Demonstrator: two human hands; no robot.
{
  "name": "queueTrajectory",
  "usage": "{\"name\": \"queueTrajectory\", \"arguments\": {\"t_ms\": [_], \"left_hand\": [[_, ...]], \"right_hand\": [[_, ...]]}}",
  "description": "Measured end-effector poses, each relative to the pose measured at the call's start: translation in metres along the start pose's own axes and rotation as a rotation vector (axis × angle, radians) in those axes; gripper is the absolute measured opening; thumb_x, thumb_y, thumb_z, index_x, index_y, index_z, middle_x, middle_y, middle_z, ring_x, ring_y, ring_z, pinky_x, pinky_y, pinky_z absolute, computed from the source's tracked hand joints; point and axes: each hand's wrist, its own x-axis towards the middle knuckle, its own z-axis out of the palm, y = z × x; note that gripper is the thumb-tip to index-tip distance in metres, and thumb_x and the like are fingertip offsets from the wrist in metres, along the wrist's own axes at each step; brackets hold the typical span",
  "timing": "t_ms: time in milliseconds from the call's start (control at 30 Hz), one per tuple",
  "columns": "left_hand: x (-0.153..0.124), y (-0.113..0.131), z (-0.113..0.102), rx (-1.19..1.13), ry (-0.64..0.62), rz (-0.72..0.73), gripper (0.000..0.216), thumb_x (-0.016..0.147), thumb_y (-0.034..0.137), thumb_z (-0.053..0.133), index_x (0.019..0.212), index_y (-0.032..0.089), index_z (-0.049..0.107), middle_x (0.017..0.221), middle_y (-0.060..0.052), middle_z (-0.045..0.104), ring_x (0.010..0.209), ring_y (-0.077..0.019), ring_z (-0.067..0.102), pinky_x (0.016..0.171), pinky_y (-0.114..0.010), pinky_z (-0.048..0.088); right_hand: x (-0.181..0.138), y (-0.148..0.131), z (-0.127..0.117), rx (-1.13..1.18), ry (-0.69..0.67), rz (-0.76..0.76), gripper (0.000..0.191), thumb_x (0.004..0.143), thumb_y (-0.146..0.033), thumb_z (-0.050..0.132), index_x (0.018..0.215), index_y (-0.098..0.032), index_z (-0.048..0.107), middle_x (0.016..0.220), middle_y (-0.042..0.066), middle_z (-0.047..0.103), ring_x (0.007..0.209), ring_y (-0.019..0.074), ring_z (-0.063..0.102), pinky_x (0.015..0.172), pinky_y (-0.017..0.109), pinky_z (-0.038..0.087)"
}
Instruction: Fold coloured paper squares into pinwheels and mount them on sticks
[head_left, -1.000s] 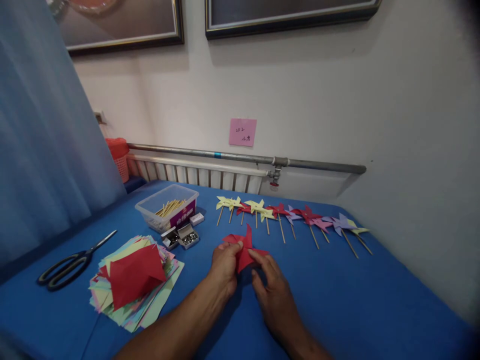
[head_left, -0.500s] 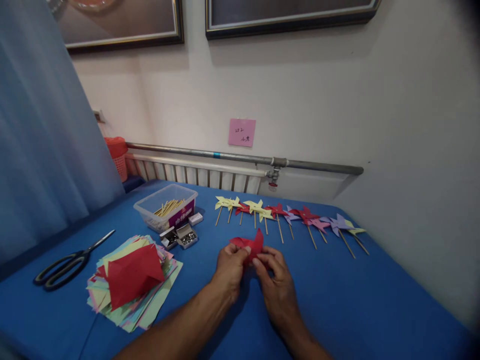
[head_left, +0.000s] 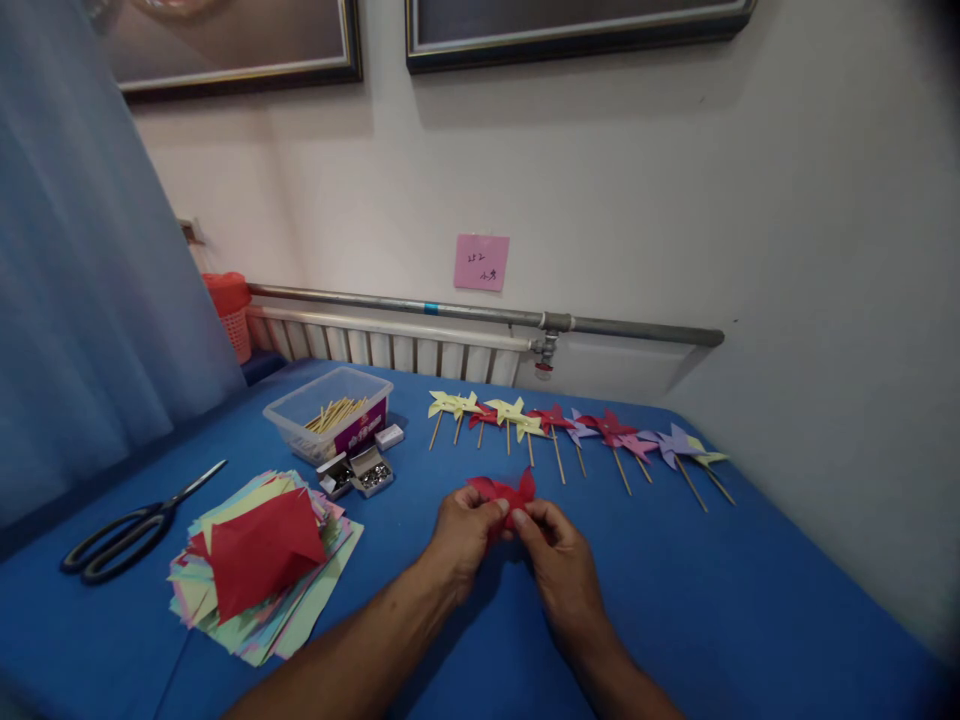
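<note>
A red paper pinwheel (head_left: 517, 490) is held above the blue table between my two hands. My left hand (head_left: 466, 528) pinches its left side, thumb near the middle. On the other side my right hand (head_left: 556, 550) grips the paper, its thumb close to the left one. The folded points of the paper stick up above my fingers; its lower part is hidden by the hands. Beyond them lies a row of finished pinwheels (head_left: 611, 428) on sticks, in yellow, red, purple and pink.
To the left lie black-handled scissors (head_left: 124, 540) and a pile of coloured paper (head_left: 300, 610) topped by a red sheet (head_left: 266, 550). Behind stand a clear plastic box (head_left: 289, 415) of wooden sticks and small open boxes of metal pins (head_left: 371, 475). A radiator (head_left: 405, 350) runs along the wall.
My right thumb has moved up and inward over the middle of the red paper, beside the left thumb. The paper's points have been folded and shifted slightly.
</note>
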Motion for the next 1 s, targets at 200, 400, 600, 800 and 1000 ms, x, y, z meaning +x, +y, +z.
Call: {"name": "queueTrajectory", "arguments": {"t_ms": [200,400,600,800,1000], "left_hand": [[0.001,-0.001,-0.001,0.019,0.007,0.006,0.034,0.052,0.032,0.089,0.07,0.013,0.068,0.069,-0.004,0.068,0.057,-0.0126,0.059,0.059,-0.026,0.047],[0.0,0.001,-0.001,0.044,-0.037,-0.023,0.03,0.052,0.03,0.086,0.068,0.013,0.068,0.064,-0.003,0.066,0.055,-0.0119,0.056,0.058,-0.026,0.047],[0.001,0.001,-0.002,0.07,-0.04,-0.016,0.027,0.052,0.029,0.084,0.065,0.014,0.066,0.06,-0.002,0.062,0.053,-0.0117,0.054,0.058,-0.028,0.047],[-0.003,0.003,0.0,0.068,-0.069,-0.05,0.026,0.052,0.027,0.082,0.067,0.013,0.067,0.062,-0.003,0.063,0.055,-0.012,0.056,0.059,-0.027,0.047],[-0.002,0.004,-0.002,0.063,-0.114,-0.085,0.029,0.052,0.029,0.082,0.071,0.012,0.066,0.064,-0.002,0.065,0.054,-0.0113,0.057,0.058,-0.026,0.046]], "right_hand": [[0.0,-0.006,-0.002,-0.033,0.032,-0.056,0.041,0.083,-0.062,0.065,0.074,-0.022,0.069,0.079,0.004,0.068,0.072,0.0205,0.059,0.069,0.031,0.049],[0.003,-0.008,-0.009,0.07,-0.125,0.05,0.039,0.08,-0.059,0.071,0.075,-0.02,0.07,0.07,0.002,0.069,0.065,0.0182,0.058,0.063,0.029,0.045],[-0.001,-0.009,-0.015,-0.051,-0.134,-0.01,0.036,0.091,-0.053,0.06,0.081,-0.021,0.072,0.078,0.004,0.072,0.073,0.0202,0.062,0.07,0.031,0.046],[0.001,-0.004,-0.014,0.0,-0.077,-0.008,0.03,0.087,-0.051,0.067,0.081,-0.021,0.067,0.08,0.003,0.069,0.076,0.021,0.062,0.071,0.032,0.049],[0.004,0.005,-0.013,0.123,-0.075,0.04,0.03,0.078,-0.048,0.077,0.082,-0.021,0.065,0.079,0.002,0.068,0.074,0.019,0.062,0.07,0.03,0.05]]}}
